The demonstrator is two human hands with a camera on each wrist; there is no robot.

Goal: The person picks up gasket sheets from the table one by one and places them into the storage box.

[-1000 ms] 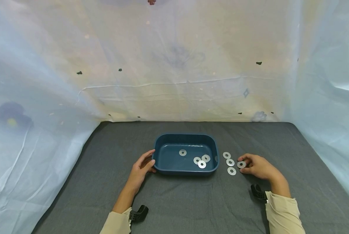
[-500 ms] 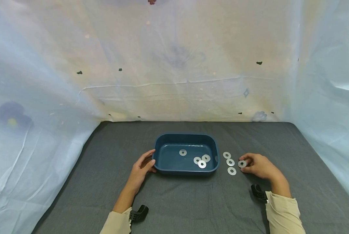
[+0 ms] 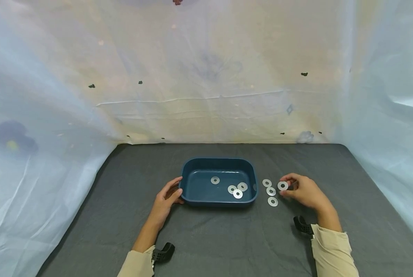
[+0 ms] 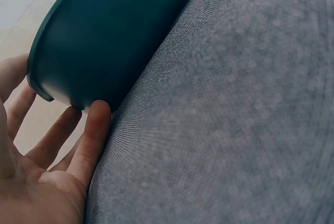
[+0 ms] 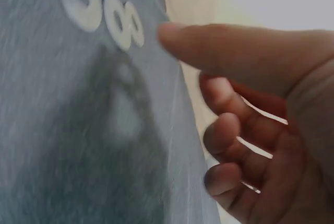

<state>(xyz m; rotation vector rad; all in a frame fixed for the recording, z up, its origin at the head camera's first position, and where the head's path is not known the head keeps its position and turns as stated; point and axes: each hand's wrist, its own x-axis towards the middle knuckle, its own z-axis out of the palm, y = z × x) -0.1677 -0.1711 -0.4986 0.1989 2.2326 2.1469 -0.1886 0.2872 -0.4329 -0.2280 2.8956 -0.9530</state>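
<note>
A dark blue tray (image 3: 218, 161) sits mid-table on grey cloth, with several flat metal washers (image 3: 238, 194) inside it. My left hand (image 3: 177, 192) rests against the tray's left end; in the left wrist view its straight fingers (image 4: 92, 135) touch the tray's outer wall (image 4: 104, 36). Right of the tray, three washers (image 3: 271, 191) lie on the cloth. Just beside them my right hand (image 3: 286, 187) pinches one washer (image 3: 283, 186) between thumb and forefinger, raised off the cloth. In the blurred right wrist view my right hand (image 5: 198, 104) shows its thumb out and fingers curled, with two loose washers (image 5: 125, 21) on the cloth beyond.
The grey cloth (image 3: 227, 238) covers the whole table. Pale translucent sheeting (image 3: 206, 77) hangs behind it and along both sides. Black wrist mounts (image 3: 163, 253) show at my beige sleeves near the front edge.
My right hand has lifted the washer off the cloth and brought it slightly left and away from me. The left hand and the tray have stayed put.
</note>
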